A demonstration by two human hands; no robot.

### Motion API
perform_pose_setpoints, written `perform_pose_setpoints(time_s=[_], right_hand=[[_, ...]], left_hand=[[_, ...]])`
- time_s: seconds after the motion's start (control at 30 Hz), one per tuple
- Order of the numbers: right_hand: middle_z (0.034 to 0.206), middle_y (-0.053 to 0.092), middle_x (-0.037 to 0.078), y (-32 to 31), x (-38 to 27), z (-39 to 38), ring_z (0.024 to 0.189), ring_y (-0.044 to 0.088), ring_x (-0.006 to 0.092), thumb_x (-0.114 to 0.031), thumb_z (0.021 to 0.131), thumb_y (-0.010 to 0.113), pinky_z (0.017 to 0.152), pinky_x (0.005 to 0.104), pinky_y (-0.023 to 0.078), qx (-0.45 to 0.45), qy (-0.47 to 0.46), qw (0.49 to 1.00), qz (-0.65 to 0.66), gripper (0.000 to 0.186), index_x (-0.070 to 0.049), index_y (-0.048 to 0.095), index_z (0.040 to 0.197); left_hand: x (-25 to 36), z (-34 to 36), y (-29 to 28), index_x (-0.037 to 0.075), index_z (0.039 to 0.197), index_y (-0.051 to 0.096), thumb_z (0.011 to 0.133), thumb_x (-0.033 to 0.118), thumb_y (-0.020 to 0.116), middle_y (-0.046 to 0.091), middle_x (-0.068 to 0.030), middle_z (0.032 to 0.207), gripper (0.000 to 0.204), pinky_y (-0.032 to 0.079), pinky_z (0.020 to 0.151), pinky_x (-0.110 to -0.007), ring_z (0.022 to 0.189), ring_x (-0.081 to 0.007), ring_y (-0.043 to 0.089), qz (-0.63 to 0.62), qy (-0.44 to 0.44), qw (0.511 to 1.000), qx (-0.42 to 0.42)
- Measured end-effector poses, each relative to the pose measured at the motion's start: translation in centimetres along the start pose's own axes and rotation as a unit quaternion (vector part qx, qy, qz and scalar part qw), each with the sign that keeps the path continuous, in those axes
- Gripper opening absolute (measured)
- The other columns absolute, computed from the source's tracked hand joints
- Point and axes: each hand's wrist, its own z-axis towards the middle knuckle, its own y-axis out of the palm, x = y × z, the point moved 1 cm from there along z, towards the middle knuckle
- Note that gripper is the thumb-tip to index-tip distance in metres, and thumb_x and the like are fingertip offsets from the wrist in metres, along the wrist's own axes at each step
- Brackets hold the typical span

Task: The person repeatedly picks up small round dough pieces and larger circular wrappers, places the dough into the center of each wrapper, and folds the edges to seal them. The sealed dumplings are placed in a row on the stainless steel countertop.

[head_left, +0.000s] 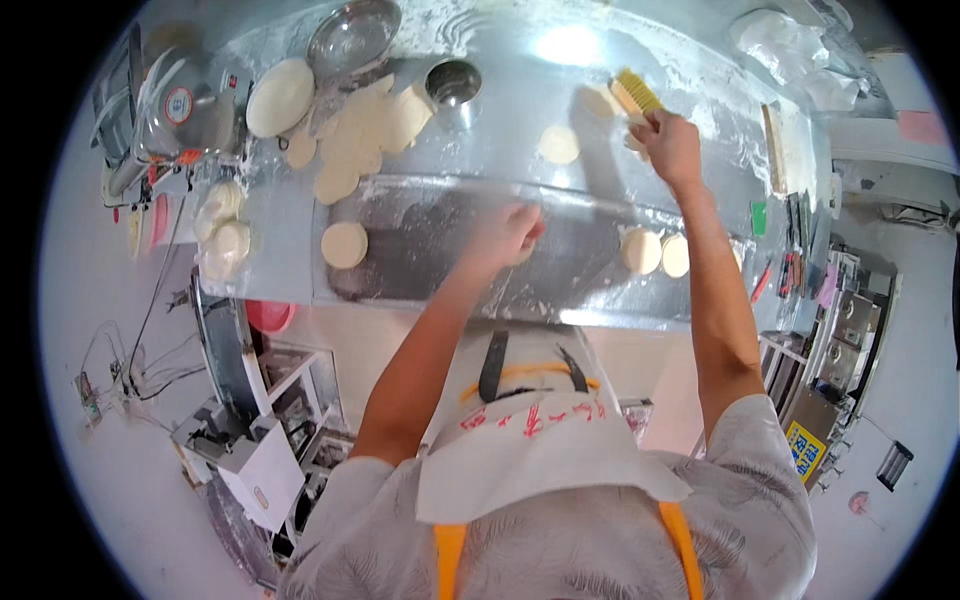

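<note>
My right hand (670, 145) is closed round a brush with yellow bristles (636, 92), over the far right of the metal worktop. Pale dough rounds (600, 100) lie beside and partly under the brush. Closer to me, my left hand (510, 235) is blurred above the worktop's darker near strip, its fingers curled; a pale edge shows beneath them, but I cannot make out what they hold. Between the hands, farther off, lies a single flat dough round (558, 145). Stacked dough rounds (641, 251) sit at the near right, with another stack (344, 245) at the near left.
A sheet of dough scraps (355, 130) spreads across the left of the worktop (520, 110). Around it stand a steel cup (453, 83), a steel bowl (354, 40) and a pale round dish (280, 97). Bagged dough rounds (225, 245) lie at the left edge; tools (795, 245) line the right.
</note>
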Motion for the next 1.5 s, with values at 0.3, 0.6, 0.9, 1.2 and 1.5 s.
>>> perform_pose_setpoints(time_s=[0.3, 0.6, 0.9, 1.2, 1.5], right_hand=[[0.097, 0.077, 0.004, -2.6, -9.8, -10.9, 0.087, 0.068, 0.0086, -0.015, 0.099, 0.082, 0.080, 0.0278, 0.056, -0.150, 0.038, 0.870, 0.467, 0.028, 0.005, 0.074, 0.117], [0.120, 0.072, 0.013, -5.0, -15.1, -16.6, 0.112, 0.063, 0.0346, -0.007, 0.090, 0.082, 0.097, 0.0422, 0.053, 0.053, -0.186, 0.958, 0.214, 0.038, -0.009, 0.076, 0.127], [0.108, 0.075, 0.007, -4.9, -18.6, -19.0, 0.100, 0.066, 0.0290, -0.004, 0.083, 0.087, 0.085, 0.0401, 0.056, 0.124, -0.309, 0.928, 0.167, 0.028, -0.007, 0.081, 0.110], [0.099, 0.074, 0.007, -3.6, -20.5, -20.2, 0.093, 0.068, 0.0274, -0.002, 0.078, 0.090, 0.079, 0.0385, 0.057, 0.167, -0.366, 0.903, 0.154, 0.027, -0.007, 0.081, 0.103], [0.116, 0.070, 0.008, -3.6, -23.4, -21.6, 0.104, 0.061, 0.0300, 0.001, 0.081, 0.087, 0.086, 0.0413, 0.054, 0.106, -0.356, 0.916, 0.150, 0.036, -0.010, 0.081, 0.115]], left_hand=[[6.9, -1.4, 2.6, -0.007, 0.156, 0.047, 0.112, 0.068, 0.039, 0.060, -0.0222, 0.151, 0.088, 0.045, 0.121, -0.048, 0.143, -0.0364, 0.057, -0.591, 0.066, 0.773, -0.219], [7.7, -10.9, 0.8, -0.004, 0.156, 0.049, 0.106, 0.001, 0.057, 0.062, -0.0112, 0.145, 0.050, 0.049, 0.115, -0.039, 0.135, -0.0197, 0.060, -0.354, 0.149, 0.907, -0.170], [7.4, -15.5, -2.2, -0.003, 0.153, 0.053, 0.106, 0.003, 0.059, 0.065, -0.0085, 0.141, 0.049, 0.050, 0.112, -0.038, 0.130, -0.0179, 0.063, -0.298, 0.162, 0.923, -0.182], [6.3, -18.1, -4.4, -0.003, 0.148, 0.057, 0.106, 0.003, 0.061, 0.066, -0.0066, 0.134, 0.043, 0.049, 0.105, -0.034, 0.121, -0.0140, 0.062, -0.295, 0.164, 0.928, -0.161], [5.0, -19.6, -6.3, -0.003, 0.150, 0.055, 0.106, 0.003, 0.061, 0.066, -0.0078, 0.137, 0.045, 0.049, 0.112, -0.037, 0.127, -0.0166, 0.063, -0.314, 0.166, 0.919, -0.173]])
